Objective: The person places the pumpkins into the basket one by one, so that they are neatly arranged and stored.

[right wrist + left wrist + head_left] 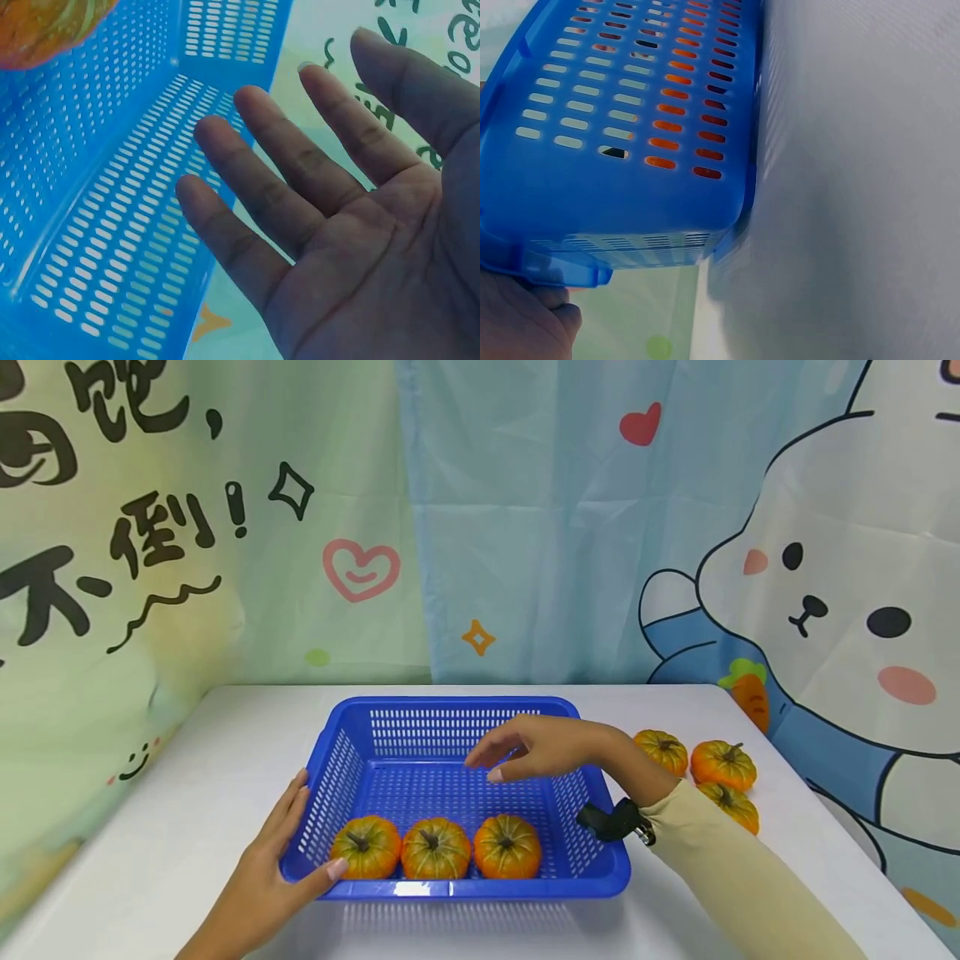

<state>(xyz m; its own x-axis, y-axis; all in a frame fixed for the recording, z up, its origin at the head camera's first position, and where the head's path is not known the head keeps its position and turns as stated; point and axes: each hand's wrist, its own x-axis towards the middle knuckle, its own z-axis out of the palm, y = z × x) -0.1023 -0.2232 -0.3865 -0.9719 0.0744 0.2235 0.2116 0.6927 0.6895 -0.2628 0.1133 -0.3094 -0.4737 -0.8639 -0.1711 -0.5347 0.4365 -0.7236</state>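
Observation:
A blue plastic basket (540, 888) with slotted walls stands on the white table. Three orange-and-green pumpkins, a left one (366, 847), a middle one (437, 849) and a right one (507, 847), sit in a row along its front wall. My left hand (262, 864) holds the basket's front left corner, thumb over the front rim and fingers along the left side. Over the basket's inside hovers my right hand (543, 745), its fingers apart and nothing in them. The right wrist view shows that palm (360, 240) bare, with part of a pumpkin (52, 30) at the upper left.
Right of the basket, three more pumpkins lie close together on the table: a left one (660, 748), a right one (723, 766) and a front one (733, 807), partly behind the right forearm. A printed curtain (510, 552) hangs behind the white table (225, 735).

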